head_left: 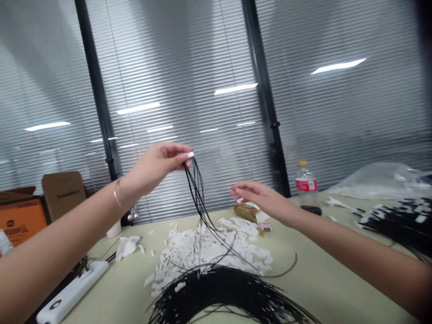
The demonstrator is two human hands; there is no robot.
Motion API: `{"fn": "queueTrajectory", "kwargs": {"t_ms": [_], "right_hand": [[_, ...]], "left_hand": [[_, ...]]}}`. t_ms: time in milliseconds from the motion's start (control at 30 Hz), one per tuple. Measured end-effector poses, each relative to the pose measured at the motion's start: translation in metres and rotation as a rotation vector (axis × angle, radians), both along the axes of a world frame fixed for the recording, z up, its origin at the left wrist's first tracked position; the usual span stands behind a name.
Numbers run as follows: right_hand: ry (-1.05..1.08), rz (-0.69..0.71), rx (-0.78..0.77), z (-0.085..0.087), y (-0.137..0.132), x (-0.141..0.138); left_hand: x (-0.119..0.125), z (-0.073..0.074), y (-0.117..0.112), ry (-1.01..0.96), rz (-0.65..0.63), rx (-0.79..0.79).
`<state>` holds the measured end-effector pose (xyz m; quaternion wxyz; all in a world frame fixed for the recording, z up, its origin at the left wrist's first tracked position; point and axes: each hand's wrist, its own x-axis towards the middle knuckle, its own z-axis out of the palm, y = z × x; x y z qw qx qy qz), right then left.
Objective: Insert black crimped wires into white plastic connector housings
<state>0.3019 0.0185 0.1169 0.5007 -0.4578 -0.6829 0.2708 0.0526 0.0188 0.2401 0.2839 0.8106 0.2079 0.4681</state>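
Left of your left hand [158, 164], an orange carton [20, 220] and a brown cardboard flap [63, 194] stand beyond a white power strip [70, 288] and a crumpled tissue [126, 247] on the desk [320, 288]. Your left fingers [182, 155] pinch a small white connector [191, 155], its thin black wires [197, 193] hanging down over a heap of white connectors [209, 256] and a black wire bundle [219, 292]. Your right hand [261, 198] is open, its fingers [238, 191] loosely spread and holding nothing, above a kraft pouch [245, 212]. Further right of those fingers are a plastic bottle [306, 184], a clear plastic bag [381, 182] and a second black wire bundle [401, 225].
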Motion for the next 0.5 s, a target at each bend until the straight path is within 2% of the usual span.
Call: {"fn": "queueTrajectory", "kwargs": {"t_ms": [67,167,200,233,267,333,400,467,500], "right_hand": [[0.049,0.102,0.052,0.009,-0.019,-0.017],[0.108,0.403,-0.002,0.012,-0.054,-0.054],[0.196,0.637,-0.134,0.01,-0.066,-0.065],[0.274,0.788,-0.308,0.005,-0.078,-0.075],[0.303,0.845,-0.46,-0.001,-0.089,-0.081],[0.233,0.821,-0.679,-0.017,-0.107,-0.084],[0.07,0.693,-0.798,-0.035,-0.115,-0.074],[-0.113,0.554,-0.813,-0.053,-0.115,-0.057],[-0.203,0.488,-0.766,-0.062,-0.112,-0.047]], "left_hand": [[0.0,-0.015,-0.02,0.017,-0.067,-0.058],[-0.001,-0.036,-0.043,-0.031,-0.119,-0.221],[-0.003,-0.045,-0.048,-0.065,-0.137,-0.292],[-0.005,-0.055,-0.053,-0.097,-0.152,-0.368],[-0.008,-0.067,-0.057,-0.129,-0.164,-0.446],[-0.015,-0.098,-0.064,-0.175,-0.174,-0.626],[-0.023,-0.134,-0.072,-0.216,-0.155,-0.85],[-0.03,-0.171,-0.08,-0.259,-0.064,-1.084],[-0.033,-0.187,-0.084,-0.272,-0.005,-1.189]]}}
